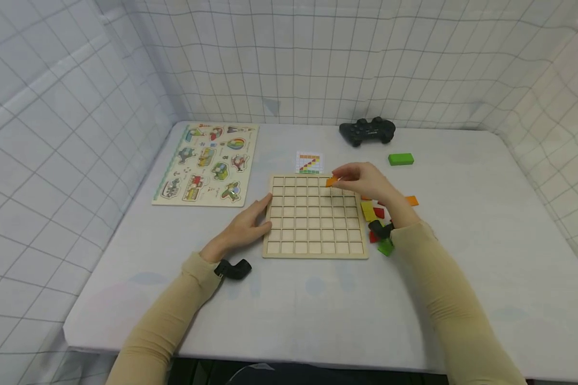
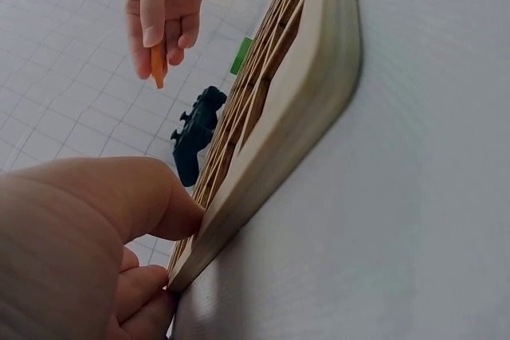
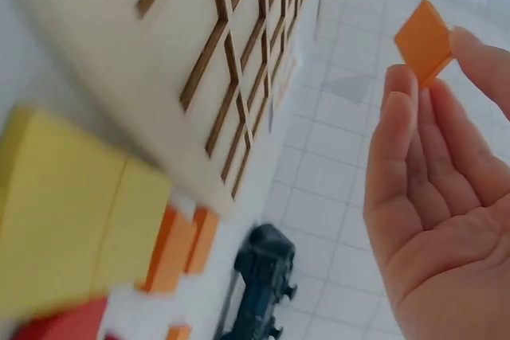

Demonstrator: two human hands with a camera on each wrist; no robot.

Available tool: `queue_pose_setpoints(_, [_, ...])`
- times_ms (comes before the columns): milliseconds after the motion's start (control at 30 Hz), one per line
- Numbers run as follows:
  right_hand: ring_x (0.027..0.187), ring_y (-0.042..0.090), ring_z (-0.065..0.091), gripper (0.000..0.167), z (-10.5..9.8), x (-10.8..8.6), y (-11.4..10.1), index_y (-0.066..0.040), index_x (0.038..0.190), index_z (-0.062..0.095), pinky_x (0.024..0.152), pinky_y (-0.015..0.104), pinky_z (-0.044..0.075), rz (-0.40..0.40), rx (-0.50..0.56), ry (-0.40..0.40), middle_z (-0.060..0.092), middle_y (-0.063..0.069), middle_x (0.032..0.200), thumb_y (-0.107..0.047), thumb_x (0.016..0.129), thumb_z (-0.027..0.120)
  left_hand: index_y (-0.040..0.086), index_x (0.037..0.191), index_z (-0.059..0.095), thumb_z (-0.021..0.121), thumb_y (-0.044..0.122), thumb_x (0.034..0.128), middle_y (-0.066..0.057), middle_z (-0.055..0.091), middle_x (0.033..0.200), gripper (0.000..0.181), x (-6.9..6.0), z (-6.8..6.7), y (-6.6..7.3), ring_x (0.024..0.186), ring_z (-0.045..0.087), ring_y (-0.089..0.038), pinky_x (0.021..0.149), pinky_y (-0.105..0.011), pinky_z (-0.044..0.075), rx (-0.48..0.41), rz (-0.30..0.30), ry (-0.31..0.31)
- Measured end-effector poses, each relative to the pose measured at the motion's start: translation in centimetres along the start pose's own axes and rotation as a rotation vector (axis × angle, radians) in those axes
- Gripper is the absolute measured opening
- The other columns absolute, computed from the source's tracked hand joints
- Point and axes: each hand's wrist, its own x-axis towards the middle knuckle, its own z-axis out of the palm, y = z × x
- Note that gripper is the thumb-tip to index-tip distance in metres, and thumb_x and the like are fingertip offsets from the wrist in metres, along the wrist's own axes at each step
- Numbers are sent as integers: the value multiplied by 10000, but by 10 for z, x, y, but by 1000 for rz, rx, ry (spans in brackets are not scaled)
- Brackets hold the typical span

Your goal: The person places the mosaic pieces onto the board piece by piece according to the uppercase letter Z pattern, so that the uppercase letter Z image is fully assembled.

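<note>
A square wooden grid board [image 1: 315,253] with rows of shallow square cells lies flat on the white table. My left hand [image 1: 243,227] rests against its left edge, thumb and forefinger spread apart. In the left wrist view, the thumb of the left hand [image 2: 80,228] touches the rim. My right hand [image 1: 363,182] pinches a small orange square tile [image 3: 425,41] between thumb and fingertips, above the board's back row. Beside the board's right edge lie yellow tiles [image 1: 368,211], red tiles [image 1: 379,213], a green tile [image 1: 386,247] and orange tiles [image 1: 411,200], partly hidden by the right wrist.
Behind the board lies a small pattern card [image 1: 310,162] with coloured squares. A picture puzzle board [image 1: 204,166] is at the back left. A black game controller [image 1: 367,131] and a green block [image 1: 401,159] lie at the back right. Grid-patterned cloth [image 1: 318,59] surrounds the table.
</note>
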Motion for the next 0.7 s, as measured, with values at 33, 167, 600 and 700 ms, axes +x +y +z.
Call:
queue_pose_setpoints(33, [1035,211,582,442,3,5,-2,-67,1239,614,902,385,490,-17,16,-5,629,79,1163,-298,868,680,-30,1483,156,531,107,917,-160,179,1537,693,0,0,0,1414,145,-238,1167,-311,83,1,-2,1])
queue_pose_setpoints(167, [1057,217,578,445,15,24,-6,-38,1252,598,911,374,490,-60,99,-23,618,97,1186,-268,878,671,-29,1482,161,528,121,919,-160,186,1534,689,-1,0,1,1413,152,-248,1167,-315,93,10,0,6])
queue_pose_setpoints(600, [1135,262,539,410,52,62,-21,5,1256,584,946,375,468,-88,109,-80,585,145,1248,-197,904,636,-54,1476,151,524,122,910,-194,197,1524,700,1,2,1,1407,171,-266,1169,-328,78,46,26,19])
queue_pose_setpoints(700, [1115,257,552,397,56,66,-23,-3,1248,593,944,368,468,-85,88,-86,590,140,1238,-181,897,645,-74,1468,154,516,123,913,-218,185,1521,692,0,2,0,1408,157,-301,1171,-364,74,59,32,27])
